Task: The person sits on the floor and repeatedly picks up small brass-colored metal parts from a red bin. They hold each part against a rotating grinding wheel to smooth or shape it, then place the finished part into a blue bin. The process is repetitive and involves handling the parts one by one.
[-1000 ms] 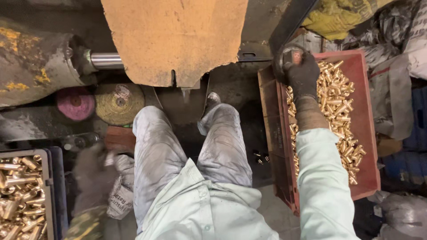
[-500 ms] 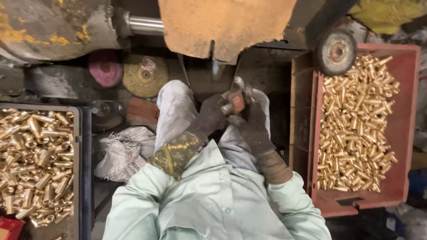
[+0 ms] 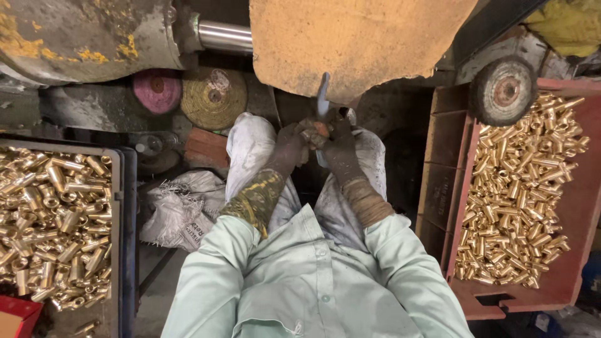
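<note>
- Evidently a small brass piece point(image 3: 320, 130) was being pressed to the tan, dust-caked buffing wheel point(image 3: 357, 44), midway between the grey tray of brass fittings point(image 3: 53, 219) and the red one point(image 3: 519, 188).
- Left gloved hand point(image 3: 293, 143) and right gloved hand point(image 3: 338, 147) had fingers curled shut on it; steady pressure seemed needed next.
- Its shape stayed hidden by the gloves.

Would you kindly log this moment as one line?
left hand: on small part | right hand: same part | buffing wheel: just above
</note>
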